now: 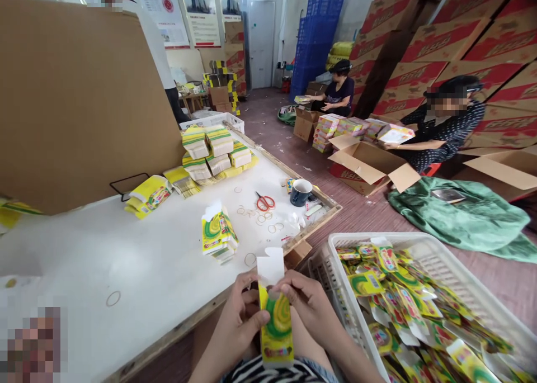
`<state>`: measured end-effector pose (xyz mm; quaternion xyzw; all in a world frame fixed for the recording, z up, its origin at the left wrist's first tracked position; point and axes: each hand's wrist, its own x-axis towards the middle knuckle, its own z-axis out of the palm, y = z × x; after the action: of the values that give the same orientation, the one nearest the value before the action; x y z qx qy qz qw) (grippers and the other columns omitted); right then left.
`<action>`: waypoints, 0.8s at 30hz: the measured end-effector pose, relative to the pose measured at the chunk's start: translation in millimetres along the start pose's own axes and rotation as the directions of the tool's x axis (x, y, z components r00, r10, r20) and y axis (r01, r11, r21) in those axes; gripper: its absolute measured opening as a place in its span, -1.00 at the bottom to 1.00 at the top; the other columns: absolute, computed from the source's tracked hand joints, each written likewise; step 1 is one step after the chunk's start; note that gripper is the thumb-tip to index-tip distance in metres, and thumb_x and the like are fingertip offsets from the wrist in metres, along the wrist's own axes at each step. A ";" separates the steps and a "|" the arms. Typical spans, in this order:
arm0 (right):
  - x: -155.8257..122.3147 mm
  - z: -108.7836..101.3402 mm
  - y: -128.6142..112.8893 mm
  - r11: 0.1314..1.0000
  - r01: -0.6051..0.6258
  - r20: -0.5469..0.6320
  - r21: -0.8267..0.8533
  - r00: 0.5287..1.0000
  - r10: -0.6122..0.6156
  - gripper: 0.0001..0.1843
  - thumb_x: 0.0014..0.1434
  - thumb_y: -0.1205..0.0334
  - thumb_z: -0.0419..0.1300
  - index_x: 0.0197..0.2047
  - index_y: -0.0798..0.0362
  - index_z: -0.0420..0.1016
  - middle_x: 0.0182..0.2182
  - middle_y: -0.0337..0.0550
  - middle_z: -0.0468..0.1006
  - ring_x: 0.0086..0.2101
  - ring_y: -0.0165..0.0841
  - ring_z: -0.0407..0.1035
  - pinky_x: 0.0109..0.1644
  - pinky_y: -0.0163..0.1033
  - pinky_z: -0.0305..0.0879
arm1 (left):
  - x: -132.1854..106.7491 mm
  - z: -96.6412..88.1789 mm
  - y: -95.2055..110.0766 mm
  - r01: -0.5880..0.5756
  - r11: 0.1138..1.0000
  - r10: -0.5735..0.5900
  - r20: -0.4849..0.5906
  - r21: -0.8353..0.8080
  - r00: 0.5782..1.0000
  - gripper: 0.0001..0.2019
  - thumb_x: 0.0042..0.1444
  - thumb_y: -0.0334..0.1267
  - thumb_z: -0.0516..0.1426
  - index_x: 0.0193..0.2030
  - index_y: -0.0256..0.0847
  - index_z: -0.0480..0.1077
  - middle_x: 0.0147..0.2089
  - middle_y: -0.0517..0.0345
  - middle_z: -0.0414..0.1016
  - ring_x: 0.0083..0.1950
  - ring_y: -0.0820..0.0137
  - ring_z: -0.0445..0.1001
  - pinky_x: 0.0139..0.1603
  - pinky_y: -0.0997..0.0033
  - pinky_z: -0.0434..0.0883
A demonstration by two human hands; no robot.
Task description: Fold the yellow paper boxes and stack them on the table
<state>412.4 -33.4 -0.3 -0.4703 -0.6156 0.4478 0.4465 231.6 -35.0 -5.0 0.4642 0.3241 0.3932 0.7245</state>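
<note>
Over my lap I hold a small yellow-and-green carton point(277, 330), its white flap standing up at the top. My left hand point(247, 316) grips the carton's left side, thumb across the front. At the upper right edge, just below the flap, the fingers of my right hand point(300, 293) pinch it. Whether anything is inside the carton, I cannot tell. A short stack of matching flat cartons point(218, 232) lies ahead of my hands on the white table point(159, 277). To my right, a white plastic crate point(335, 243) is filled with many similar cartons.
Red-handled scissors point(265, 203), a dark mug point(301, 193) and several rubber bands lie on the table. Bundled cartons point(210, 148) are piled farther back beside a large cardboard sheet point(84, 103). Two people sit near open boxes point(364, 162); another person stands behind the cardboard. Green cloth point(461, 221) covers some floor.
</note>
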 end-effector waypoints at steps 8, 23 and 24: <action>-3.1 -3.4 11.1 0.999 0.046 -0.037 -0.027 0.998 -0.047 -0.69 0.24 0.06 0.07 -0.10 0.00 0.54 -0.14 -0.02 0.52 -0.09 -0.20 0.39 0.00 -0.15 0.34 | -1.7 -3.2 -2.4 -0.046 0.988 0.057 -0.071 0.149 0.996 -0.60 0.08 -0.34 0.19 0.09 -0.18 0.31 0.01 -0.05 0.47 -0.03 0.19 0.46 -0.08 0.28 0.40; -14.5 10.9 27.6 0.950 -0.125 -0.028 -0.286 0.992 0.122 -0.64 0.07 0.08 0.17 -0.07 -0.01 0.32 -0.66 -0.43 0.23 -0.66 -0.42 0.14 -0.58 -0.34 0.08 | -5.8 0.7 1.1 0.014 0.953 0.006 -0.067 0.303 0.998 -0.52 0.05 -0.45 0.13 0.15 -0.14 0.32 -0.04 0.00 0.51 -0.07 0.22 0.47 -0.12 0.32 0.40; -14.8 11.4 28.3 0.947 -0.131 -0.023 -0.292 0.991 0.130 -0.64 0.07 0.09 0.16 -0.06 -0.02 0.29 -0.66 -0.42 0.25 -0.65 -0.41 0.16 -0.57 -0.33 0.09 | -5.6 1.2 1.2 0.020 0.954 0.001 -0.069 0.300 0.998 -0.53 0.05 -0.44 0.14 0.14 -0.15 0.32 -0.05 0.00 0.51 -0.10 0.23 0.48 -0.15 0.34 0.40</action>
<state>408.7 -45.0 -31.9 -0.5718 -0.6419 0.3791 0.3424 229.6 -40.1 -2.9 0.5535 0.4068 0.3514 0.6361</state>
